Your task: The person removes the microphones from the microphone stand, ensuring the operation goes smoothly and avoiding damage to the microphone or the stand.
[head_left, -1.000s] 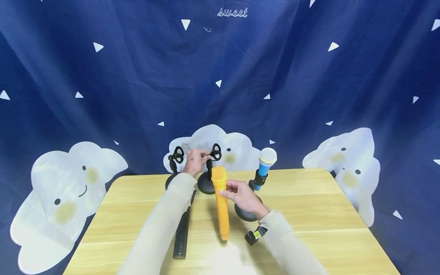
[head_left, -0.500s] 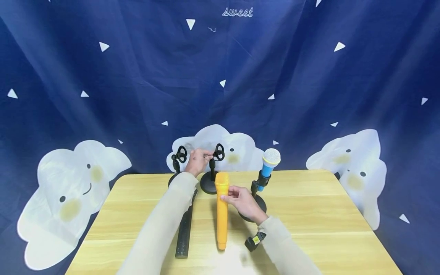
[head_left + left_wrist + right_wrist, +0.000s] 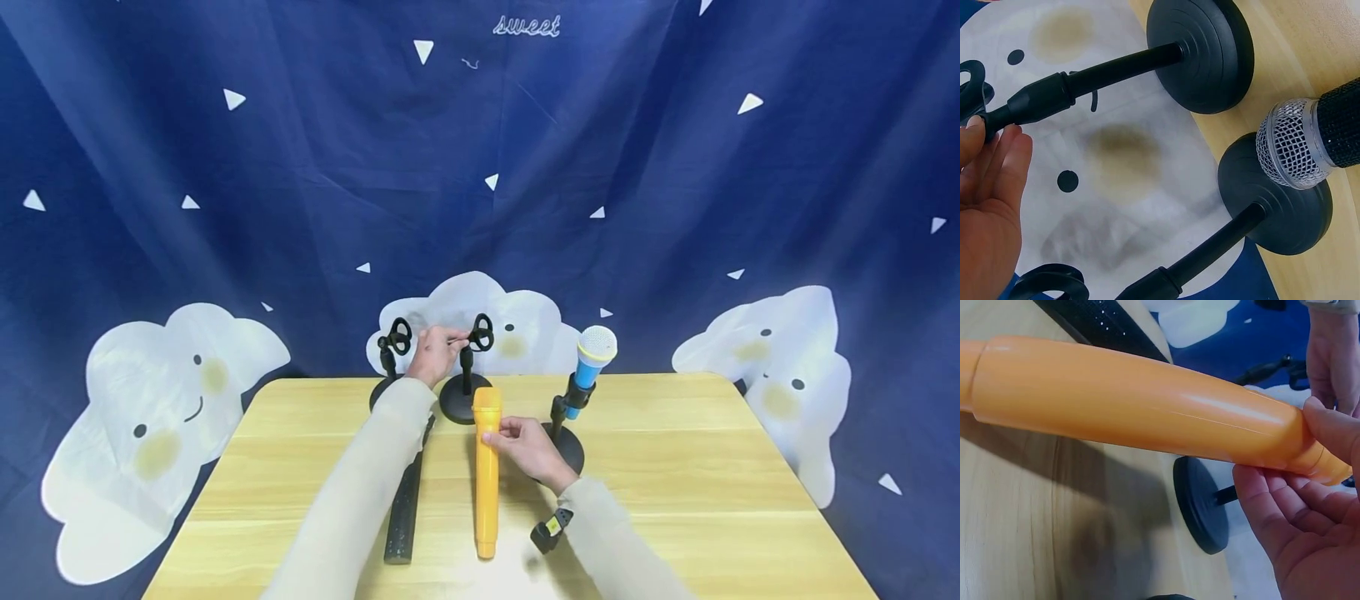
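My right hand (image 3: 531, 450) pinches an orange microphone (image 3: 487, 475) just below its head, thumb on one side and fingers on the other. The microphone is held above the table, its head towards the far side; in the right wrist view its smooth orange handle (image 3: 1122, 400) spans the picture. My left hand (image 3: 437, 354) pinches the joint under the ring clip (image 3: 482, 333) of the middle black microphone stand (image 3: 465, 400). In the left wrist view thumb and fingers (image 3: 1013, 156) meet at that joint, with the stand's round base (image 3: 1210, 62) beyond.
Left of it stands another black stand (image 3: 387, 360), its clip holding nothing. A black microphone (image 3: 405, 508) with a silver mesh head (image 3: 1291, 144) lies beside the left forearm. At right, a blue microphone (image 3: 588, 371) sits in a stand. A blue cloud-printed curtain hangs behind the table (image 3: 690, 467).
My right hand has drawn the orange microphone towards the table's front edge, and it now lines up straighter with the view. The left hand keeps its hold on the stand. The head view has shifted slightly.
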`<action>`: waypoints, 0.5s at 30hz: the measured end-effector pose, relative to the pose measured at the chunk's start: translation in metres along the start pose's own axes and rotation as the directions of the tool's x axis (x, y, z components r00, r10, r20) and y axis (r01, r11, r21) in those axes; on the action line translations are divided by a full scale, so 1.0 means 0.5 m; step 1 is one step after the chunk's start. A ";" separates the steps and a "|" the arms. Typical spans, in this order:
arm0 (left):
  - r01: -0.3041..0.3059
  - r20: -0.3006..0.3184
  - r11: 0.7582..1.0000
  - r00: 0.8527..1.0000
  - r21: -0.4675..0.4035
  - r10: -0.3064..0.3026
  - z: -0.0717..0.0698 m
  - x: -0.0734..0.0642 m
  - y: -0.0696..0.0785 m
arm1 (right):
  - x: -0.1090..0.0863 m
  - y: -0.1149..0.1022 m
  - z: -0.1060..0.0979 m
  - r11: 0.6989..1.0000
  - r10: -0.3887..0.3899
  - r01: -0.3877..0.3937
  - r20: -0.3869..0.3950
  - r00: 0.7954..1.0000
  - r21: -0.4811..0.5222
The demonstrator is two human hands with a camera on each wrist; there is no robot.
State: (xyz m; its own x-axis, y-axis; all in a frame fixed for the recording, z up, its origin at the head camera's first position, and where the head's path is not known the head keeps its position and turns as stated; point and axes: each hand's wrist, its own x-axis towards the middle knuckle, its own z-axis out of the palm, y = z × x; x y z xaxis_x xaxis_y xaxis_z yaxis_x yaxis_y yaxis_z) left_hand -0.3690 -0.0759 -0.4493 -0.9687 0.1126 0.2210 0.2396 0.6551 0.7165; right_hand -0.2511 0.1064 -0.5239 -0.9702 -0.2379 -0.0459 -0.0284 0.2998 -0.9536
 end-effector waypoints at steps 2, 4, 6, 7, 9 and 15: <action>0.002 0.000 1.000 1.000 0.003 -0.002 0.000 -0.001 0.001 | 0.004 0.007 0.004 1.000 0.019 -0.019 -0.002 1.000 -0.007; 0.002 0.002 1.000 1.000 0.007 -0.002 -0.001 -0.002 0.001 | 0.007 0.011 0.009 0.999 0.036 -0.036 -0.007 0.999 -0.018; 0.002 0.002 1.000 1.000 0.014 -0.002 -0.001 -0.003 0.002 | 0.010 0.015 0.014 0.998 0.050 -0.050 -0.010 0.999 -0.023; 0.000 0.002 1.000 1.000 0.019 0.000 -0.001 -0.003 0.002 | 0.011 0.017 0.016 0.998 0.054 -0.054 -0.011 0.998 -0.028; -0.004 0.000 1.000 1.000 0.023 0.004 -0.001 -0.004 0.003 | 0.014 0.023 0.022 0.997 0.073 -0.073 -0.014 0.997 -0.018; -0.001 -0.019 1.000 1.000 0.029 0.001 0.003 -0.006 0.001 | 0.020 0.043 0.040 0.992 0.122 -0.123 -0.010 0.992 -0.009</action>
State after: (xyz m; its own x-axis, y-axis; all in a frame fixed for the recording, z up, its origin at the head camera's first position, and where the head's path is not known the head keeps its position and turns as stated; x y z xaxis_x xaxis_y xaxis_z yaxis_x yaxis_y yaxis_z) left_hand -0.3659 -0.0748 -0.4507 -0.9670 0.0988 0.2347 0.2382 0.6761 0.6972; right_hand -0.2566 0.0918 -0.5509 -0.9688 -0.1898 -0.1591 0.0885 0.3347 -0.9381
